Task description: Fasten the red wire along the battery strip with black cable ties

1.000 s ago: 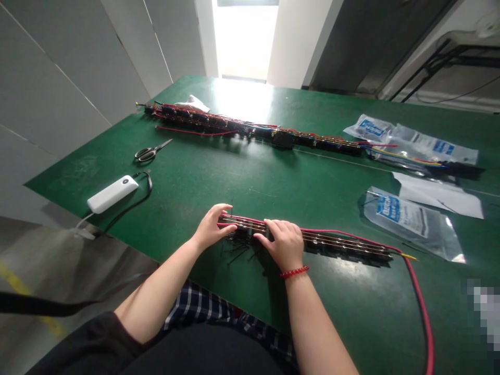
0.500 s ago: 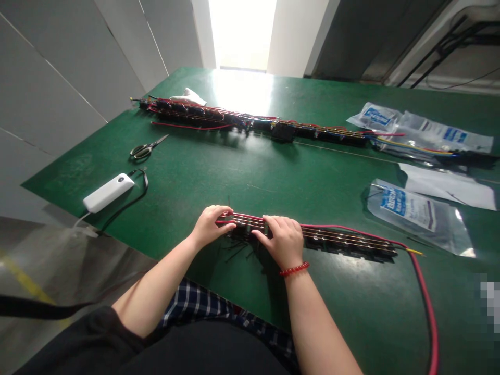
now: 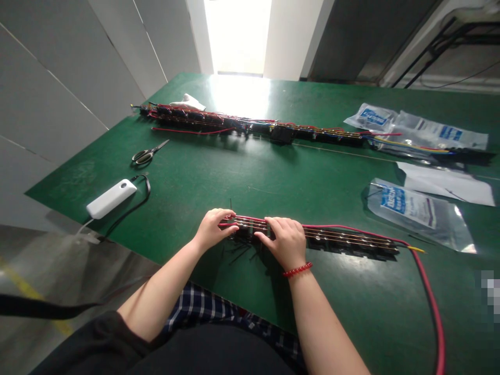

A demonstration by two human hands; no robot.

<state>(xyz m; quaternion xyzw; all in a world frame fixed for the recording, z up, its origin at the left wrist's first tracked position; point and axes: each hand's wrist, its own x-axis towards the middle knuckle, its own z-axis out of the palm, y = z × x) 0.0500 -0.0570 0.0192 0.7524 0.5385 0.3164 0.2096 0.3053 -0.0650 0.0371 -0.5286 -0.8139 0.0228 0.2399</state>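
Observation:
A long black strip [image 3: 351, 242] with copper-coloured wires along its top lies near the table's front edge. My left hand [image 3: 213, 229] is closed around its left end, thumb on the near side and fingers on the far side. Further right, my right hand [image 3: 287, 239] grips the same strip near its middle, fingers over the top and thumb toward the left hand. A red cable [image 3: 344, 227] runs along the strip and bends down past its right end, beside a yellow wire tip [image 3: 417, 249]. Dark thin ends [image 3: 240, 252] stick out beneath the left part.
Across the green table [image 3: 203, 172] lies a longer wired black assembly [image 3: 230, 122]. Scissors [image 3: 148, 153] and a white power bank [image 3: 111, 199] with a black cable are at left. Plastic bags [image 3: 422, 211] and white paper [image 3: 445, 183] lie at right.
The view has shifted slightly. Both hands keep the same hold on the strip, with no clear movement against it.

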